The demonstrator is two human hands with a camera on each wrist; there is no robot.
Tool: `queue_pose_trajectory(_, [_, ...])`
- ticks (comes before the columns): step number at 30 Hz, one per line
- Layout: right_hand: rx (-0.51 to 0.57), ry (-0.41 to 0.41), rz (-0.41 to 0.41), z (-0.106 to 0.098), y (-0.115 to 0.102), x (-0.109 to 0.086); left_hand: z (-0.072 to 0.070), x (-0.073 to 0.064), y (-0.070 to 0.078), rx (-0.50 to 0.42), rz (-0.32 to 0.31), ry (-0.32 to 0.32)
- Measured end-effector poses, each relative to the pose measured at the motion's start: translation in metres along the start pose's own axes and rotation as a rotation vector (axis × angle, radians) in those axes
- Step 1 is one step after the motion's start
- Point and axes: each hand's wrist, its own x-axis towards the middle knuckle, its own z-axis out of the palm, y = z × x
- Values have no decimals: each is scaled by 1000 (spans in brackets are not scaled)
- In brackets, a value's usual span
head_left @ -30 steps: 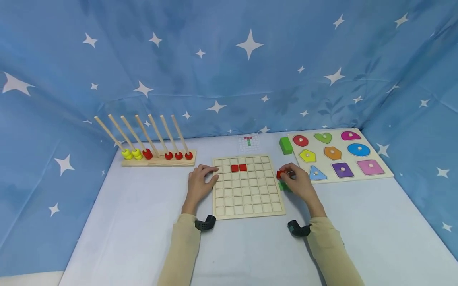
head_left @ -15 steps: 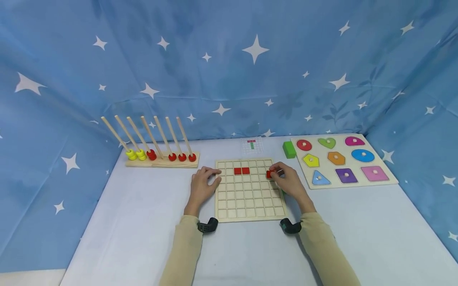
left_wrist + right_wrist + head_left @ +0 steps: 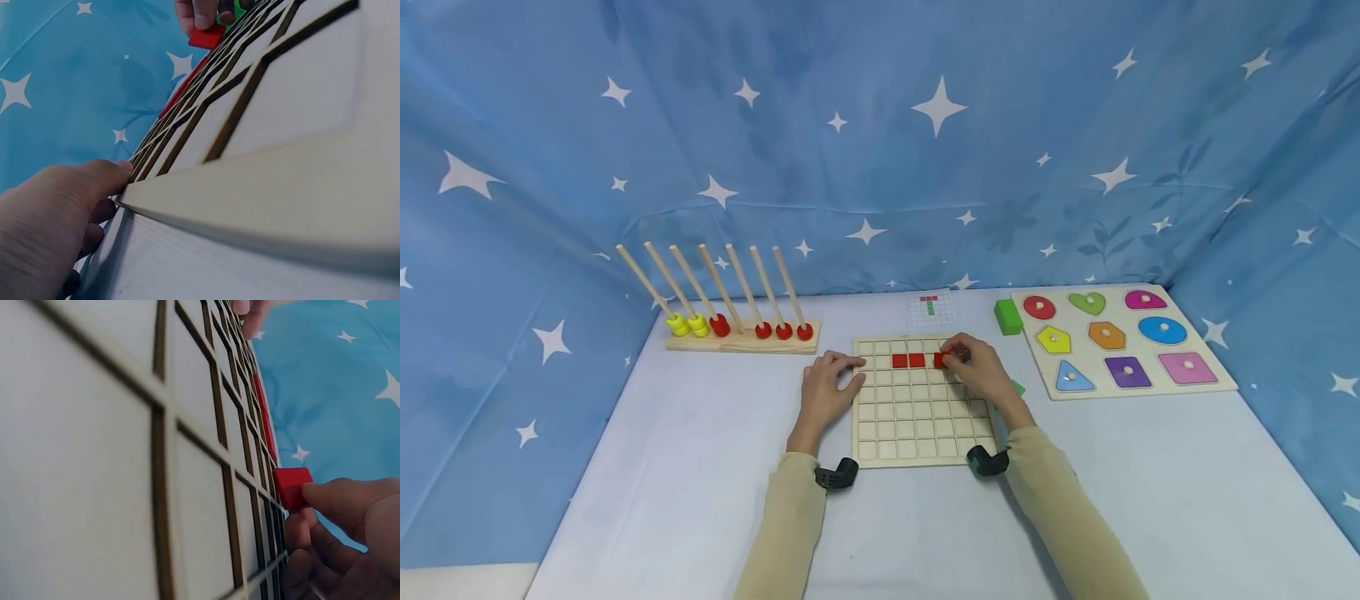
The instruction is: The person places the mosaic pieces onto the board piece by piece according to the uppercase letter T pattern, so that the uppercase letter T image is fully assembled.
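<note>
Nearest, the left sleeve (image 3: 786,517) and the right sleeve (image 3: 1067,508) reach forward over the white counter (image 3: 917,533), both angled inward, a black device (image 3: 837,475) at the left wrist and another black device (image 3: 987,461) at the right. The left hand (image 3: 825,392) is loose at the left edge of the gridded wooden board (image 3: 917,429), its thumb and index finger spread in a C with the tips touching that edge. The right hand (image 3: 979,369) comes in across the board's right side, bent inward, pinching a red tile (image 3: 938,361) between thumb and fingertips; in the right wrist view the other fingers curl below the thumb. A green piece (image 3: 1018,388) shows partly beyond the right forearm, beside the board. The held tile is tilted, just right of two red tiles (image 3: 900,361) set side by side in the second row from the far edge. Farther off are the peg rack (image 3: 741,342) with yellow and red beads, the shape puzzle (image 3: 1075,342), a green block (image 3: 1008,317) and a printed card (image 3: 940,312), backed by a blue starred curtain (image 3: 880,133).
</note>
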Motion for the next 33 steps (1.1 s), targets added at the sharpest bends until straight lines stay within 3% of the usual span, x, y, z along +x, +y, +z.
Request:
queue_pose_trajectory(23, [-132, -66, 48, 7, -4, 19, 0, 2, 3, -4, -25, -17])
queue_pose_trajectory(33, [-71, -79, 40, 3, -1, 15, 0, 0, 2, -7, -33, -24])
